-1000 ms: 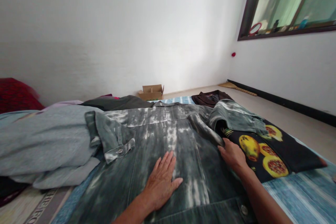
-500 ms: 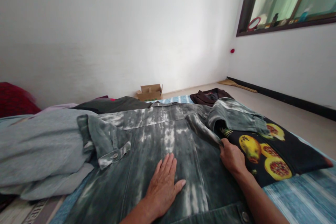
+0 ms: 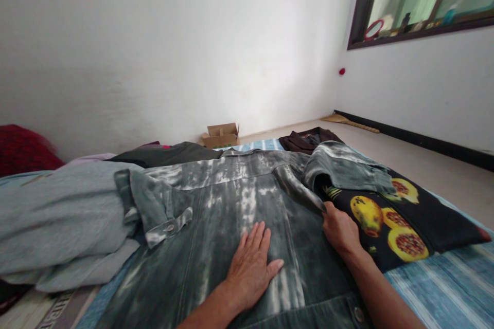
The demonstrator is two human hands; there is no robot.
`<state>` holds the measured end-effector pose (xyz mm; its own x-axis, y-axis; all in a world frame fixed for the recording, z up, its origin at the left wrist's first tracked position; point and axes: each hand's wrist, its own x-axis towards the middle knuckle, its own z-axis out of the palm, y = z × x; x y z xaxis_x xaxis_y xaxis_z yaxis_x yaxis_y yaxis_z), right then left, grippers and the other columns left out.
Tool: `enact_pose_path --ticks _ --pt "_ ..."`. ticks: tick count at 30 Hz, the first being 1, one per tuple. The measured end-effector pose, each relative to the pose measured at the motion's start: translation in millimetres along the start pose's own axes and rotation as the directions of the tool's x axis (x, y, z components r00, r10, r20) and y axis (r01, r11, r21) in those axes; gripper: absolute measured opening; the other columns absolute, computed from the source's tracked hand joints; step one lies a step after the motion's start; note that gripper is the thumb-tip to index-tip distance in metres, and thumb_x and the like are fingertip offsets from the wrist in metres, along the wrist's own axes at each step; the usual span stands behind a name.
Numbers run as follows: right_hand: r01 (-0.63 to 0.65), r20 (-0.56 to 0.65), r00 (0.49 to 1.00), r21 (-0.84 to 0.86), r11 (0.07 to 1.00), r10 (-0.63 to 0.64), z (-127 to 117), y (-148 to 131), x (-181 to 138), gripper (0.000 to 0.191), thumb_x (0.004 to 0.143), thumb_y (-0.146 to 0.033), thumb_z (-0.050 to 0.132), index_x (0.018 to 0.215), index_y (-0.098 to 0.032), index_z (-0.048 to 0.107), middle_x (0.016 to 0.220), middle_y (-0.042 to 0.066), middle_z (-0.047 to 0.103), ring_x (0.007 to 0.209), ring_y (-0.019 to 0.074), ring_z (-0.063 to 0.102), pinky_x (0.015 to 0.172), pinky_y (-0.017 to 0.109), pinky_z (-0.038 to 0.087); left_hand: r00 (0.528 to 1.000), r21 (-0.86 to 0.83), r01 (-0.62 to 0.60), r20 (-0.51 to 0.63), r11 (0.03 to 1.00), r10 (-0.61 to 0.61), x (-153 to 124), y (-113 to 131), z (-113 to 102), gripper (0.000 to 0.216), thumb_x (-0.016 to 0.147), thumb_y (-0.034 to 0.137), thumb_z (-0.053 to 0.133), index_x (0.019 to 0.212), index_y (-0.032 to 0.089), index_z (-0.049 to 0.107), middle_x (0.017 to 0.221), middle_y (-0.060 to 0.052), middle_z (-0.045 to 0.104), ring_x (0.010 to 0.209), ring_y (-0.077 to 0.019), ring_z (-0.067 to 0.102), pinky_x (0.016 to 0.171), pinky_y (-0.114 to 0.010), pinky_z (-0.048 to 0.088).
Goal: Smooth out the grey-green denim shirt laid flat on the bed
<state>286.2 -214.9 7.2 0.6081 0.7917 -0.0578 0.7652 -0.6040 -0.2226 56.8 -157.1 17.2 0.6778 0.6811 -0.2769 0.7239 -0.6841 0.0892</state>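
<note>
A grey-green denim jacket [image 3: 227, 216] with whitish streaks lies spread out, back side up, its collar toward the wall. Its left sleeve [image 3: 154, 205] is folded inward, with a buttoned cuff showing. The right sleeve [image 3: 347, 167] lies bent outward over a black garment [image 3: 409, 216] printed with yellow fruit. My left hand [image 3: 252, 264] rests flat on the middle of the jacket's back, fingers stretched out. My right hand [image 3: 341, 229] is closed on the jacket's right edge below the sleeve, pinching the cloth; its fingertips are partly hidden.
Grey cloth [image 3: 57, 221] is heaped at the left, with a dark garment [image 3: 170, 154] behind it. A brown folded garment [image 3: 309, 139] and an open cardboard box [image 3: 221, 136] are at the far side. Blue striped cloth [image 3: 443, 288] lies underneath at right.
My left hand has slid a little to the right and slightly away from me across the jacket's back. My right hand keeps its hold at almost the same place.
</note>
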Motion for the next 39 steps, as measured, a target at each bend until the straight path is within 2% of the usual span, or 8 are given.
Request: enact_pose_path --ticks 5,15,22,25,29,33,39 --pt "0.002 0.012 1.0 0.027 1.0 -0.002 0.6 1.4 0.3 0.031 0.096 -0.02 0.032 0.12 -0.018 0.05 0.099 0.013 0.069 0.089 0.0256 0.068 0.067 0.031 0.043 0.998 -0.018 -0.065 -0.027 0.998 0.064 13.5 8.2 5.4 0.073 0.092 0.056 0.034 0.149 0.011 0.023 0.156 -0.012 0.009 0.144 -0.0262 0.005 0.117 -0.05 0.013" --pt "0.013 -0.001 1.0 0.047 0.999 -0.013 -3.9 0.2 -1.5 0.03 0.095 -0.019 0.033 0.118 -0.017 0.052 0.097 0.013 0.069 0.087 0.0248 0.068 0.068 0.031 0.045 0.995 -0.03 -0.101 -0.014 0.994 0.101 17.5 7.0 6.6 0.075 0.092 0.056 0.033 0.15 0.01 0.018 0.157 -0.011 0.005 0.145 -0.0247 0.001 0.118 -0.047 0.01" --pt "0.018 0.007 1.0 0.023 1.0 -0.018 -3.3 0.3 -4.2 0.03 0.097 -0.025 0.031 0.121 -0.017 0.048 0.098 0.013 0.07 0.088 0.0263 0.068 0.07 0.033 0.045 0.961 -0.068 -0.269 0.04 0.961 0.272 17.1 9.9 3.7 0.069 0.095 0.05 0.032 0.151 0.015 0.014 0.158 -0.006 0.002 0.145 -0.0195 -0.002 0.119 -0.043 0.006" --pt "0.021 0.011 1.0 0.009 1.0 -0.022 -4.6 -0.1 -7.8 0.028 0.097 -0.028 0.034 0.119 -0.016 0.047 0.099 0.013 0.069 0.087 0.0261 0.068 0.07 0.033 0.045 0.958 -0.06 -0.278 0.05 0.959 0.281 17.2 10.4 4.1 0.069 0.095 0.05 0.031 0.151 0.015 0.012 0.158 -0.007 0.001 0.145 -0.0195 -0.003 0.119 -0.043 0.004" --pt "0.024 0.047 0.999 -0.01 1.0 -0.023 -7.5 0.5 -13.0 0.028 0.096 -0.03 0.038 0.116 -0.014 0.047 0.094 0.015 0.07 0.087 0.0281 0.068 0.069 0.034 0.046 0.954 -0.063 -0.29 0.061 0.955 0.294 15.7 10.5 3.0 0.076 0.093 0.058 0.032 0.151 0.014 0.009 0.158 -0.009 -0.001 0.145 -0.0217 -0.005 0.118 -0.045 0.004" --pt "0.029 0.078 0.997 -0.03 0.999 -0.027 -9.9 3.0 -14.4 0.028 0.094 -0.025 0.039 0.119 -0.014 0.047 0.094 0.016 0.07 0.087 0.0302 0.069 0.07 0.036 0.047 0.951 -0.064 -0.294 0.084 0.954 0.299 15.1 10.6 3.0 0.082 0.091 0.061 0.034 0.151 0.012 0.008 0.157 -0.01 -0.003 0.145 -0.0225 -0.007 0.118 -0.045 0.002" --pt "0.019 0.063 0.998 -0.037 0.999 -0.017 -8.9 5.7 -12.8 0.037 0.093 -0.019 0.037 0.129 -0.016 0.043 0.095 0.016 0.07 0.087 0.0294 0.069 0.069 0.036 0.047 0.95 -0.066 -0.303 0.055 0.951 0.307 16.6 10.2 7.2 0.083 0.09 0.06 0.038 0.151 0.015 0.007 0.158 -0.01 -0.003 0.145 -0.0234 -0.006 0.118 -0.047 0.003"
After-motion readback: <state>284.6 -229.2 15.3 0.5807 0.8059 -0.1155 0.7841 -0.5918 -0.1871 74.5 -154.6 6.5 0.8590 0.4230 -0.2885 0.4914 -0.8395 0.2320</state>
